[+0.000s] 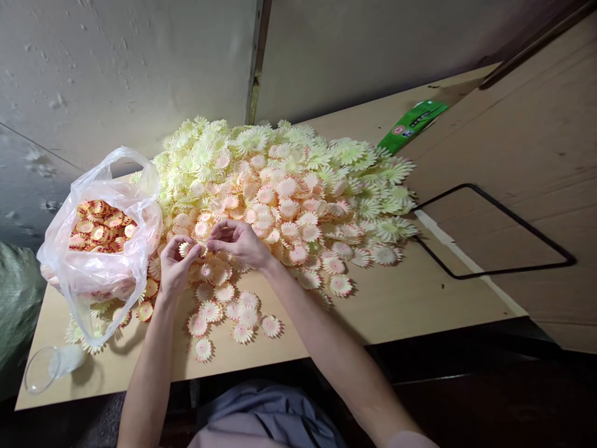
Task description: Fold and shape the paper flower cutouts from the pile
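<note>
- A small cream flower head (185,249) is sitting just above the counter (396,298), at the near left edge of the heap, between the two hands.
- The left hand (175,267) is pinching it narrowly between thumb and fingertips.
- The right hand (240,242) is curling in close, its fingertips reaching the flower's edge; I cannot tell whether it is gripping.
- Loose pink-centred flower heads (224,311) are lying scattered below the hands.
- A large pile of cream and pink flower heads (280,180) is spreading behind them.
- A clear plastic bag (93,274) is standing open just left, holding orange-red flower pieces (100,227).
- A clear cup (46,367) is lying on its side near the corner.
- A green packet (413,124) and a black wire frame (504,271) are lying well apart to the right.
</note>
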The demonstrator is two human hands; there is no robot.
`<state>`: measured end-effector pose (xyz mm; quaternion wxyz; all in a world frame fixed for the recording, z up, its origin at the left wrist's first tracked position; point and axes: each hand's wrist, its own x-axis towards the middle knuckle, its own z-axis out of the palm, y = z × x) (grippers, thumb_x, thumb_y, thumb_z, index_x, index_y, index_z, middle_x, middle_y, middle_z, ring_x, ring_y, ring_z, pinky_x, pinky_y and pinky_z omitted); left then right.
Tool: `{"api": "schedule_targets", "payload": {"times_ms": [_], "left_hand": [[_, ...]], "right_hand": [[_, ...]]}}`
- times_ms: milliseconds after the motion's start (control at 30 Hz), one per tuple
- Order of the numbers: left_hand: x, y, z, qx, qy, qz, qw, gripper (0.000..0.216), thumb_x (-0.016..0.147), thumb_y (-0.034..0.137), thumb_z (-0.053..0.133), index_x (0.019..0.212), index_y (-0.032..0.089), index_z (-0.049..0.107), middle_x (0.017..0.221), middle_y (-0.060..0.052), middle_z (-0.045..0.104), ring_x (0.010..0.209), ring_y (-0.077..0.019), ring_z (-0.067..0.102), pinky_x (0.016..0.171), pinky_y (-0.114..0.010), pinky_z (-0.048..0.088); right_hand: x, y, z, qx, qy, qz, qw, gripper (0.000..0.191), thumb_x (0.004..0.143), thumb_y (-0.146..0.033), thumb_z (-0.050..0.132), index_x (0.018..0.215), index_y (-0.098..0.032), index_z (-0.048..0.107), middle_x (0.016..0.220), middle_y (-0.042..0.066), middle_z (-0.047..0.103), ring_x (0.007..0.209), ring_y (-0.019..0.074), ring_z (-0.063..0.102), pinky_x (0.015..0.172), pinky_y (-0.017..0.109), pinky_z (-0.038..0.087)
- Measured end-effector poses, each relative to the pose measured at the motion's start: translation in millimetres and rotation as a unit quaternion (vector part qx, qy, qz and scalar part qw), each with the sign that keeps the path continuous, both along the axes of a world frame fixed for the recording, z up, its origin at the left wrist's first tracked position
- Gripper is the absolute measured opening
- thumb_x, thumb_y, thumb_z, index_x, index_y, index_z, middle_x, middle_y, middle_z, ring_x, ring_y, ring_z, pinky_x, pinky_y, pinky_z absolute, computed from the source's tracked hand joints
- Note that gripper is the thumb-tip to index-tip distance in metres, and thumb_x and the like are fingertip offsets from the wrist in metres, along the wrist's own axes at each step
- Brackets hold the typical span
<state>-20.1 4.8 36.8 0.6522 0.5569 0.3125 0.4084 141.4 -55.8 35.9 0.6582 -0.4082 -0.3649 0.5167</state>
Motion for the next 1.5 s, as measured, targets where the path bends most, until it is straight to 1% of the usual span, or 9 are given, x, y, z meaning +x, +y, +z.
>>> {"api": "schedule_targets", "payload": {"times_ms": [167, 300, 367, 600, 833, 1000, 1133, 1300, 1500], "left_hand": [[-0.9, -0.3, 0.6, 0.022, 0.003, -0.018, 1.0, 0.025, 0.069, 0.027, 0.08, 0.081, 0.017, 0.061, 0.078, 0.001, 0.06, 0.064, -0.0071, 0.058, 0.062, -0.018, 0.05], [-1.3, 1.3, -1.6, 0.049, -0.011, -0.031, 0.998, 0.023, 0.07, 0.027, 0.079, 0.08, 0.017, 0.062, 0.098, -0.005, 0.065, 0.078, -0.0118, 0.063, 0.068, -0.023, 0.053], [-1.5, 2.2, -2.9, 0.07, -0.003, -0.02, 0.997, 0.022, 0.069, 0.026, 0.08, 0.079, 0.017, 0.063, 0.102, -0.006, 0.066, 0.085, -0.0144, 0.064, 0.069, -0.024, 0.053], [-1.9, 3.7, -6.0, 0.066, 0.014, -0.002, 0.998, 0.025, 0.066, 0.028, 0.081, 0.082, 0.017, 0.065, 0.096, -0.006, 0.07, 0.087, -0.0164, 0.067, 0.071, -0.024, 0.053], [-1.2, 2.4, -5.0, 0.06, 0.019, -0.008, 0.998, 0.024, 0.069, 0.03, 0.079, 0.082, 0.018, 0.063, 0.097, -0.007, 0.073, 0.089, -0.0188, 0.07, 0.075, -0.028, 0.055], [0.6, 1.9, -6.7, 0.114, 0.06, 0.005, 0.992, 0.023, 0.072, 0.034, 0.076, 0.084, 0.018, 0.066, 0.099, -0.008, 0.073, 0.087, -0.0184, 0.07, 0.076, -0.029, 0.056], [0.9, 0.7, -7.4, 0.159, 0.1, 0.024, 0.982, 0.022, 0.074, 0.035, 0.074, 0.084, 0.016, 0.071, 0.109, -0.012, 0.071, 0.096, -0.0209, 0.068, 0.079, -0.029, 0.055], [0.7, -1.0, -3.1, 0.136, 0.098, 0.021, 0.986, 0.024, 0.08, 0.038, 0.068, 0.085, 0.015, 0.073, 0.115, -0.014, 0.07, 0.102, -0.0234, 0.067, 0.083, -0.03, 0.054], [0.1, 0.8, -4.8, 0.114, 0.074, 0.022, 0.991, 0.025, 0.078, 0.038, 0.07, 0.089, 0.015, 0.074, 0.115, -0.015, 0.07, 0.11, -0.0261, 0.065, 0.086, -0.032, 0.054]], "right_hand": [[2.0, -2.0, 0.7, 0.008, 0.015, 0.033, 0.999, 0.033, 0.059, -0.031, 0.086, 0.08, -0.017, 0.064, 0.072, 0.0, 0.072, 0.067, 0.0127, 0.069, 0.069, 0.026, 0.057], [2.6, -1.8, -1.1, 0.013, 0.019, 0.039, 0.999, 0.035, 0.058, -0.032, 0.087, 0.08, -0.016, 0.065, 0.073, 0.0, 0.073, 0.068, 0.0131, 0.069, 0.068, 0.026, 0.057], [2.6, -1.7, -1.3, 0.008, 0.014, 0.035, 0.999, 0.036, 0.056, -0.032, 0.088, 0.079, -0.016, 0.065, 0.073, 0.001, 0.073, 0.067, 0.0129, 0.069, 0.068, 0.026, 0.057], [3.2, -2.1, -2.7, 0.0, 0.006, 0.038, 0.999, 0.039, 0.055, -0.036, 0.088, 0.079, -0.016, 0.065, 0.074, 0.002, 0.075, 0.068, 0.0147, 0.072, 0.068, 0.027, 0.059], [3.3, -3.2, -0.2, 0.015, 0.006, 0.054, 0.998, 0.034, 0.063, -0.037, 0.084, 0.081, -0.015, 0.065, 0.072, 0.002, 0.074, 0.067, 0.0143, 0.071, 0.069, 0.029, 0.059], [2.2, -3.4, 4.3, 0.014, -0.02, 0.009, 1.0, 0.031, 0.062, -0.035, 0.084, 0.074, -0.016, 0.063, 0.067, 0.0, 0.071, 0.062, 0.014, 0.069, 0.067, 0.029, 0.058], [0.4, -1.9, 1.5, 0.023, -0.048, -0.039, 0.998, 0.028, 0.062, -0.032, 0.083, 0.073, -0.017, 0.062, 0.067, 0.0, 0.07, 0.062, 0.0136, 0.068, 0.067, 0.028, 0.057], [-3.0, -2.3, -2.7, 0.038, -0.08, -0.045, 0.995, 0.026, 0.065, -0.033, 0.081, 0.075, -0.018, 0.063, 0.073, 0.001, 0.07, 0.07, 0.0152, 0.069, 0.074, 0.031, 0.058], [-3.8, -3.6, -3.6, 0.041, -0.077, -0.025, 0.996, 0.027, 0.065, -0.033, 0.082, 0.08, -0.018, 0.064, 0.081, 0.002, 0.071, 0.077, 0.0156, 0.069, 0.081, 0.033, 0.057]]}}
